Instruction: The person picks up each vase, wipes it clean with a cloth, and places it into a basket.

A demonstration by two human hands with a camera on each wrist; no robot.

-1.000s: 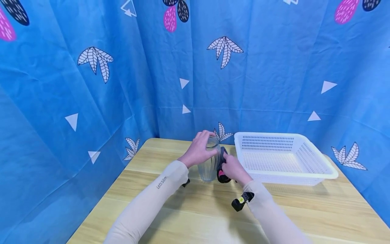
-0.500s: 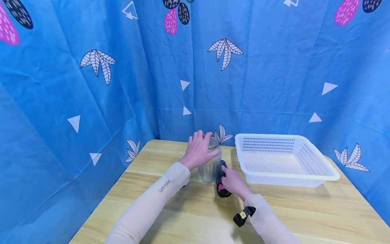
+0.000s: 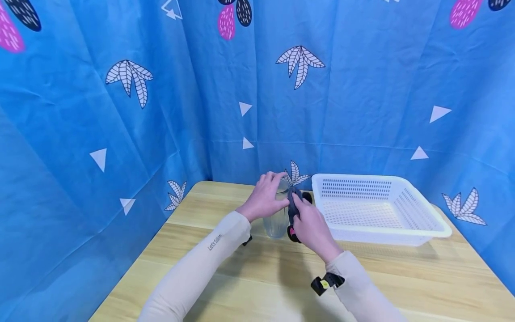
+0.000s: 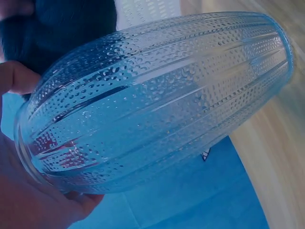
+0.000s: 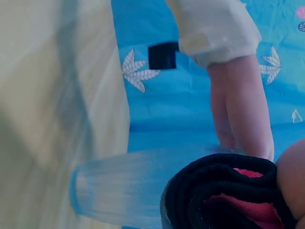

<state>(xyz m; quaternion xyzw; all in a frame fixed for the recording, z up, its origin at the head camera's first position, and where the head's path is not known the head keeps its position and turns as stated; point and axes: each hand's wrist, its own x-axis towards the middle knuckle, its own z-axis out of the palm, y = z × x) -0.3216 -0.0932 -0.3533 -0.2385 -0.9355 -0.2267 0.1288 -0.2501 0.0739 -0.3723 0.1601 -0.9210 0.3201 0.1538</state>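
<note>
A tall clear glass vase (image 3: 275,226) with a dimpled, ribbed surface stands upright on the wooden table. My left hand (image 3: 262,200) grips it around the top, thumb on the near side and fingers over the far side of the rim. Against the vase's right side, near the mouth, is a thick dark cloth (image 3: 294,209) with a pink inner face. My right hand (image 3: 313,225) holds this cloth between thumb and fingers. In the right wrist view the cloth (image 5: 178,198) looks folded over in a roll. Beyond the glass vase (image 4: 167,100), the left wrist view shows the dark fabric.
A white perforated plastic basket (image 3: 382,233) sits to the right of the hands, toward the back of the table (image 3: 241,286). Blue patterned curtain (image 3: 354,103) hangs behind and along the left side. A black wrist camera (image 3: 320,285) is strapped on the right sleeve.
My right hand slid the cloth down the vase's right side, then brought it back up near the rim. The left hand has kept its hold on the vase, which stands in the same place.
</note>
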